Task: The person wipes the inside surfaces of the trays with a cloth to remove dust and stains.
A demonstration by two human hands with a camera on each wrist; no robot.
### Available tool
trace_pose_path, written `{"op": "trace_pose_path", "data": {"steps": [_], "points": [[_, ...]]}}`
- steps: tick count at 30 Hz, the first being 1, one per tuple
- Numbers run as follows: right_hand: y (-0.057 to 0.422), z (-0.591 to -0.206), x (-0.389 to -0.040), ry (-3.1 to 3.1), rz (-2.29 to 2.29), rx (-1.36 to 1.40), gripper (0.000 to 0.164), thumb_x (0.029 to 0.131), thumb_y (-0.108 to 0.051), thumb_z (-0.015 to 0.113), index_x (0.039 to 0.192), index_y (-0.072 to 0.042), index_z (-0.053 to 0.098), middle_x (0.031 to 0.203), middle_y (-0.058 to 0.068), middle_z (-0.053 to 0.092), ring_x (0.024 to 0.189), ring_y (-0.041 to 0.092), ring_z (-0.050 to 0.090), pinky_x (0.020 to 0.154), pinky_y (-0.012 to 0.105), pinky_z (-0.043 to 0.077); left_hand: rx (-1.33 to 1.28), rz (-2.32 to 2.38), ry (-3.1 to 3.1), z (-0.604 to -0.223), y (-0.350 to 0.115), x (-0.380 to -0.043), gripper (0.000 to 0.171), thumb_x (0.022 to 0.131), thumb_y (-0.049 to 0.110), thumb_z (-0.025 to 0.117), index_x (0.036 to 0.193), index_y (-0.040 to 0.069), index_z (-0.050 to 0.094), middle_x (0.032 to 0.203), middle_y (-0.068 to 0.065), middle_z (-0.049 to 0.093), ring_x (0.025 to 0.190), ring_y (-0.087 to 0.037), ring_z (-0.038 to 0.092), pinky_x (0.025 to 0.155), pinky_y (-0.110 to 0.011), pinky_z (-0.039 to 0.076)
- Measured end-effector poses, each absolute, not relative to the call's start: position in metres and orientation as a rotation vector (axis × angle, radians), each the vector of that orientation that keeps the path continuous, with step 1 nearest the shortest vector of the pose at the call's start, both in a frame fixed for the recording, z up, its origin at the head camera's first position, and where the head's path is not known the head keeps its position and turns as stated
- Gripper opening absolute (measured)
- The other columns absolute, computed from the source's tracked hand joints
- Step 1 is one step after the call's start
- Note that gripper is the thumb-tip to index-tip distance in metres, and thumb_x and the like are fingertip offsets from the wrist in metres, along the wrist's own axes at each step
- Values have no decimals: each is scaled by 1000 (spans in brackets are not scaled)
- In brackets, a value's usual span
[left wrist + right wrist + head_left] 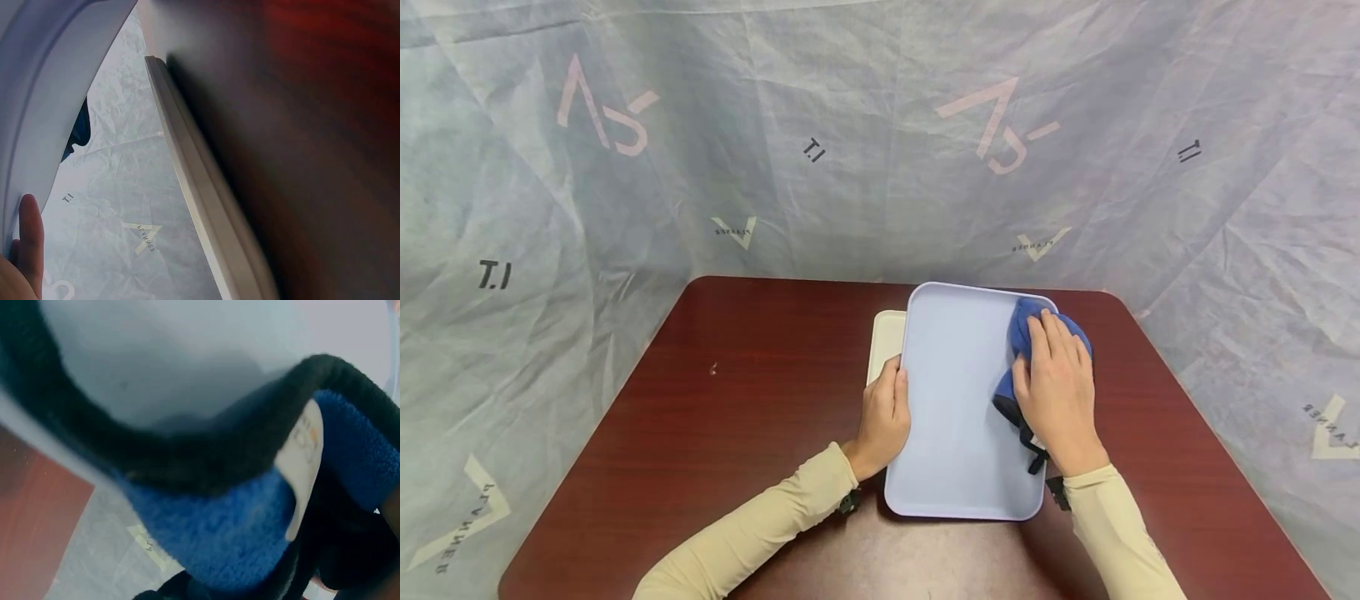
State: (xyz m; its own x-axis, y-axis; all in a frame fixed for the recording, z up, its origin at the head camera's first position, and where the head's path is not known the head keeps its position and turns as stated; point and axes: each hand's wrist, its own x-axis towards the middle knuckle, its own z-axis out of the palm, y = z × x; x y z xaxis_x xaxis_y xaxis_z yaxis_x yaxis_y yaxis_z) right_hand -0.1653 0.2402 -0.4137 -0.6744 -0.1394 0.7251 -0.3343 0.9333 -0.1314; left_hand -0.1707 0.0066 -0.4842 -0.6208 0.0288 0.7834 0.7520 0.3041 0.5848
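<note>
A pale lavender rectangular tray (pixel 958 425) is held up and tilted above the table. My left hand (pixel 886 417) grips its left long edge, thumb on the inner side; in the left wrist view a finger (pixel 31 234) lies against the tray's underside. My right hand (pixel 1062 392) holds a blue cleaning cloth (pixel 1022 333) against the upper right edge of the tray, with part of the cloth folded over the rim. Fuzzy blue pile, dark edging and a white label (pixel 306 459) on the cloth show in the right wrist view.
Behind the lavender tray, a cream tray (pixel 886 340) lies on the dark red wooden table (pixel 760 392), mostly covered from above. Grey sheeting (pixel 865 167) with printed letters surrounds the table at the back and both sides.
</note>
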Motion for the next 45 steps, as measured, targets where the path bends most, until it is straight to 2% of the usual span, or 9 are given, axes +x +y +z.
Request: {"op": "trace_pose_path", "data": {"steps": [15,22,36,45], "points": [[241,-418,-154,-2307,309,377,52,90,-9,63,138,7,51,143,27,49,135,42,43,109,63,27,-705,-1357,-1878,-485,7,-172,26,106,3,40,126,-5,55,104,-18,68,92,-23,67,74,-37,55],[236,-421,-153,-2306,353,400,47,95,-12,58,139,5,52,146,25,47,137,41,40,111,62,26,-700,-1350,-1882,-485,6,-172,26,106,2,40,125,-5,56,102,-17,68,90,-23,67,73,-37,55],[186,-413,-158,-2209,365,566,43,96,-9,59,136,6,55,144,25,50,136,39,42,108,59,33,-722,-1342,-1885,-483,7,-172,28,106,1,39,128,-6,54,105,-18,67,96,-23,67,76,-36,56],[154,-404,-158,-2216,335,654,44,97,-12,58,139,3,54,147,23,47,139,37,40,110,58,31,-750,-1316,-1868,-483,7,-173,30,104,-2,39,131,-5,52,111,-18,67,99,-26,68,79,-36,57]]}}
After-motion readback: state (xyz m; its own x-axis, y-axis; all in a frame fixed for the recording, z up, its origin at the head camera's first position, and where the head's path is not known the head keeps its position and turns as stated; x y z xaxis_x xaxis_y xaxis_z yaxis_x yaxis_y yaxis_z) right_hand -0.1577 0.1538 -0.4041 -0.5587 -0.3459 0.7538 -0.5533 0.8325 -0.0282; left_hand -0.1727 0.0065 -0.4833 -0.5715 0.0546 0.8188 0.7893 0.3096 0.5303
